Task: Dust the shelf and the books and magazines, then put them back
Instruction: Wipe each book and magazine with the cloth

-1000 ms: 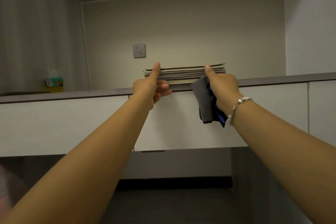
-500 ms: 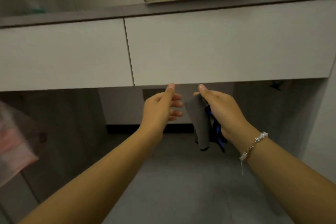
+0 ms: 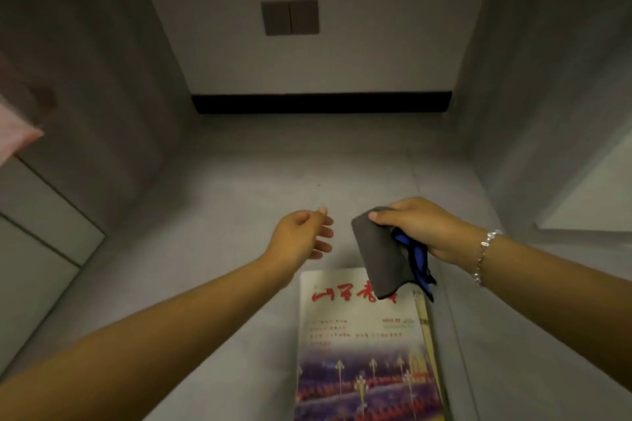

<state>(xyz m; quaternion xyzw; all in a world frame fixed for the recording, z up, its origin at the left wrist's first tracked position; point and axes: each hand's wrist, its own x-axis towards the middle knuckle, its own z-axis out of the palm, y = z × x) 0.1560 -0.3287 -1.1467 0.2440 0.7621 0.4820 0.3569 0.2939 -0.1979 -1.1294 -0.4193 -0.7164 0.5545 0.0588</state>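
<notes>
Grey floor (image 3: 239,202) fills the head view, with a colourful red-titled magazine (image 3: 362,349) lying flat on it. Right hand (image 3: 422,227) grips a folded grey-and-blue dusting cloth (image 3: 381,256) above the magazine's top edge; left hand (image 3: 302,234) hangs beside it, fingers relaxed, holding nothing.

Both my arms reach forward and down from the lower corners of the frame, bare to the wrist. My left hand (image 3: 302,236) sits at centre frame, palm turned inward, fingers loosely curled and holding nothing. My right hand (image 3: 422,227) is just to its right, fingers and thumb curled round a grey cloth (image 3: 383,256) that hangs below it. A beaded bracelet (image 3: 484,255) circles my right wrist.
</notes>
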